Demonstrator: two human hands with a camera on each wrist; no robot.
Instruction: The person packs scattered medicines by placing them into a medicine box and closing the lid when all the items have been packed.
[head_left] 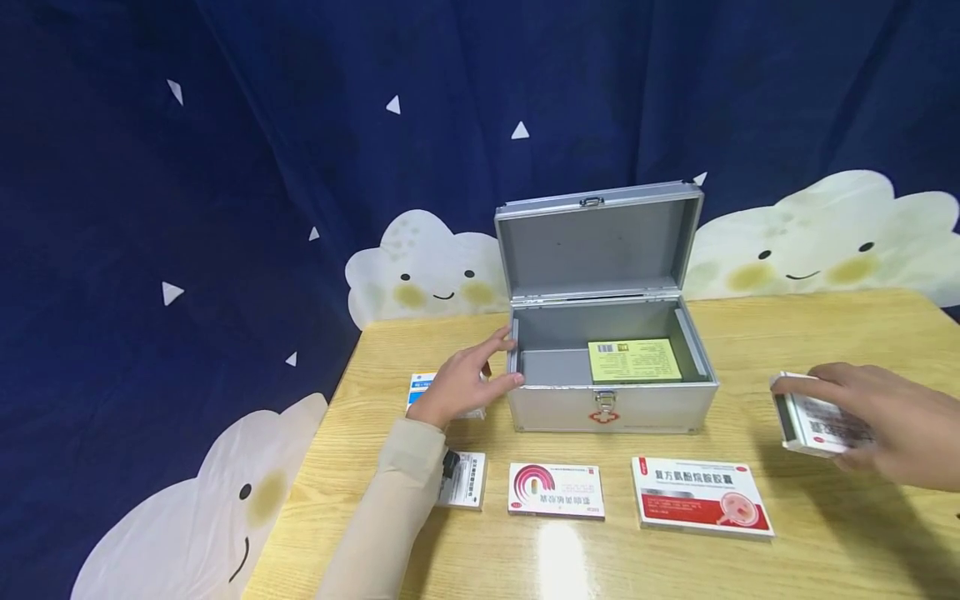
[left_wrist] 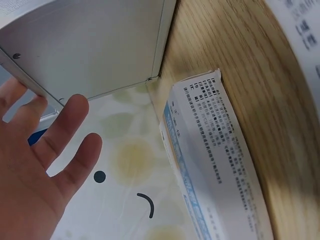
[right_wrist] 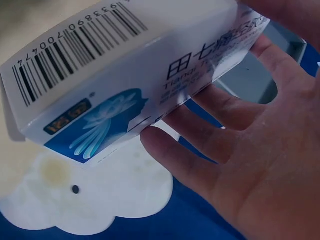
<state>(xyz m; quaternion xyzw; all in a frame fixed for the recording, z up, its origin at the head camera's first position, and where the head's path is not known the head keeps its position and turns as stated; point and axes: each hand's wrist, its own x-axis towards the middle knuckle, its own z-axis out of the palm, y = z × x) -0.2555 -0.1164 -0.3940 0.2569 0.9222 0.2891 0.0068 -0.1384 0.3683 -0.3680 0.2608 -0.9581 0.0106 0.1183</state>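
With the left hand (head_left: pixel 461 385) resting open-fingered against the open case (head_left: pixel 609 400), the box (head_left: pixel 813 423) gripped in the right hand (head_left: pixel 881 425) might clip the case's right rim.

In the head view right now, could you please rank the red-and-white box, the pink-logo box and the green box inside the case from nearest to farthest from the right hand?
1. Red-and-white box: on the table, below-left of the right hand.
2. Green box: inside the open metal case, further left.
3. Pink-logo box: front middle of the table, farthest left.
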